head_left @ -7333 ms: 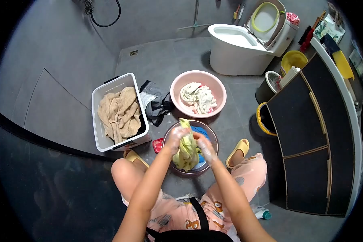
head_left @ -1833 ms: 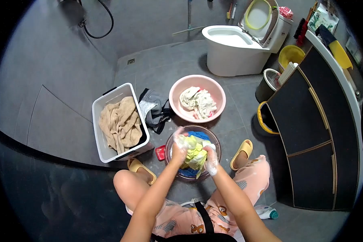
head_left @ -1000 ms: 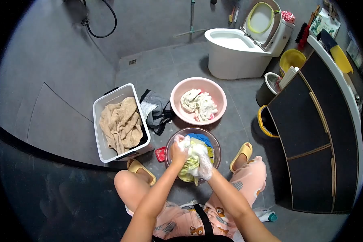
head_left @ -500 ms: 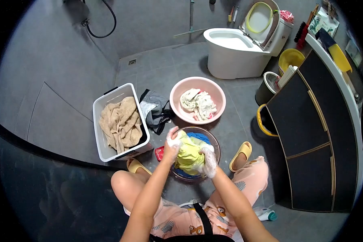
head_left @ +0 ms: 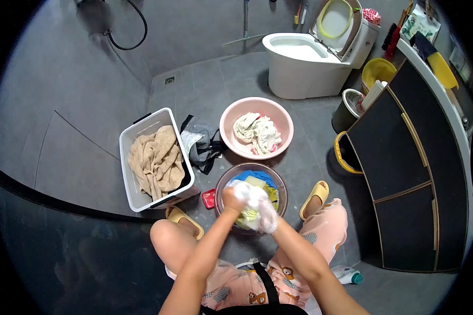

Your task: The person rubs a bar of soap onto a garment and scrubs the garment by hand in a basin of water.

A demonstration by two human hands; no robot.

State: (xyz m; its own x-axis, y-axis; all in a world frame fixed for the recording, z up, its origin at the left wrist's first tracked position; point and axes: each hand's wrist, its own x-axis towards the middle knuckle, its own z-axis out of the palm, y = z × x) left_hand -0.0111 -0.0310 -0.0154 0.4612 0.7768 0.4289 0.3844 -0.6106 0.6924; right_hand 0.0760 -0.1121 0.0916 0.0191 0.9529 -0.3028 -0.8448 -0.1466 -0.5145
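Observation:
Over a brown basin [head_left: 220,185] on the floor, my left hand [head_left: 233,199] is closed around a bunched yellow-green cloth [head_left: 248,216]. Thick white suds cover much of the fingers. My right hand [head_left: 268,216], also foamy, grips the same cloth from the other side, close against the left. A pale soap bar [head_left: 255,181] lies just beyond the hands on the wet cloth. Blue cloth [head_left: 254,174] shows along the far side of the basin. Left of the basin is a small red soap dish [head_left: 208,199].
Ahead stands a pink basin [head_left: 227,142] with white cloth in it. To the left, a white bin [head_left: 125,157] holds a beige towel [head_left: 155,160]; grey-black fabric [head_left: 201,142] lies beside it. A toilet [head_left: 299,73] and a dark cabinet [head_left: 399,210] are farther right.
My hands have come together, bunching the cloth that was spread between them. More foam covers it, and the soap bar now shows beyond the hands.

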